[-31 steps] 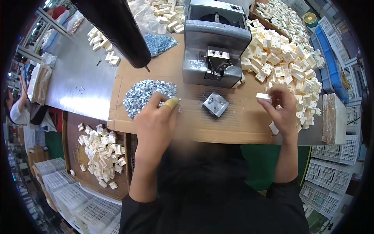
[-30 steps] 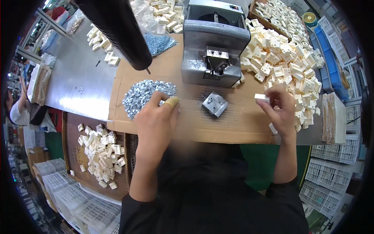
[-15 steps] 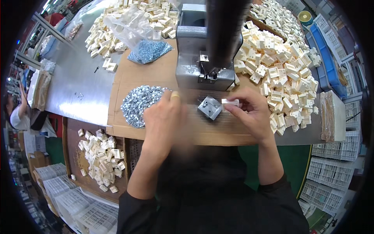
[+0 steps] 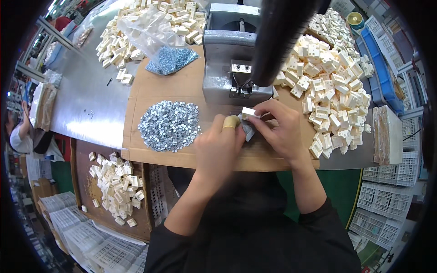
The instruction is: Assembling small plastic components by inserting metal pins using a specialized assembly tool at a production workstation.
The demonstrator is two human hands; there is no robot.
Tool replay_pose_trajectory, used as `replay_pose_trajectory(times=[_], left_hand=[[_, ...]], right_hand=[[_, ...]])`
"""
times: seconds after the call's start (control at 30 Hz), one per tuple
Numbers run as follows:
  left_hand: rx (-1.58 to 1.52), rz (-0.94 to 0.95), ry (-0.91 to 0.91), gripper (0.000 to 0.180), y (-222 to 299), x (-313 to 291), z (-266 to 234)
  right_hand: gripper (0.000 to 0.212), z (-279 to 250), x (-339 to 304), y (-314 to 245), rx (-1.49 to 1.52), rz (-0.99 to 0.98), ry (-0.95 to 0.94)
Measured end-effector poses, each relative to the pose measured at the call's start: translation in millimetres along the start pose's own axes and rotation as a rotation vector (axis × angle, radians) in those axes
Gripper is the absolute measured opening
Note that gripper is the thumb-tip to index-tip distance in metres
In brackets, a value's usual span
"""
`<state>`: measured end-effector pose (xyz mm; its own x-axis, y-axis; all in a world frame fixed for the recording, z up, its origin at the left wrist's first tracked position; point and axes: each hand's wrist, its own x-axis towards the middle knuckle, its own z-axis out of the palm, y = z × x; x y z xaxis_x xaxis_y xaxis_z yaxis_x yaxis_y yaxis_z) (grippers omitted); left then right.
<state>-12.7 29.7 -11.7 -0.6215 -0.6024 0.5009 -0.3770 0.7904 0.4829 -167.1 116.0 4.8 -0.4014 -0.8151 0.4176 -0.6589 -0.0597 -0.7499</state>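
Note:
Between the thumb and fingers of my right hand (image 4: 281,132) is a small white plastic block (image 4: 248,112), held just above a square metal fixture (image 4: 249,131). My left hand (image 4: 217,148), with a yellow band round one finger, has its fingertips pinched together at the fixture's left side. Whatever those fingertips hold is hidden. My two hands cover most of the fixture. To the left of my left hand lies a round heap of small silvery metal pieces (image 4: 168,126) on the cardboard sheet (image 4: 136,98).
Behind my hands stands a grey metal press (image 4: 227,50), with a dark bar (image 4: 282,41) slanting in front of it. Cream plastic blocks are heaped at the right (image 4: 337,86) and back left. A bag of bluish metal bits (image 4: 170,61) and a wooden tray of blocks (image 4: 86,177) are at left.
My left hand has moved right, from the heap of metal pieces to the fixture. My right hand has shifted slightly left, bringing the white block over the fixture.

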Motion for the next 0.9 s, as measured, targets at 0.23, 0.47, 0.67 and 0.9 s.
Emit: replay_pose_trajectory(times=[0.23,0.47,0.67,0.9], left_hand=[[0.0,0.007,-0.072,0.013,2.1,5.5,-3.6],[-0.174,-0.034,-0.018,0.015,-4.2,2.7,0.1],[-0.222,-0.115,0.014,0.014,-1.6,0.7,-0.6],[-0.304,-0.236,-0.114,0.013,0.0,2.8,-12.2]], right_hand=[[0.016,1.2,-0.6,-0.1,-0.018,-0.027,0.024],[0.017,0.4,0.2,-2.5,-0.075,-0.08,0.017],[0.02,0.1,-2.8,-1.1,-0.046,-0.085,-0.004],[0.024,-7.0,-2.7,-3.7,-0.094,-0.103,-0.091]])
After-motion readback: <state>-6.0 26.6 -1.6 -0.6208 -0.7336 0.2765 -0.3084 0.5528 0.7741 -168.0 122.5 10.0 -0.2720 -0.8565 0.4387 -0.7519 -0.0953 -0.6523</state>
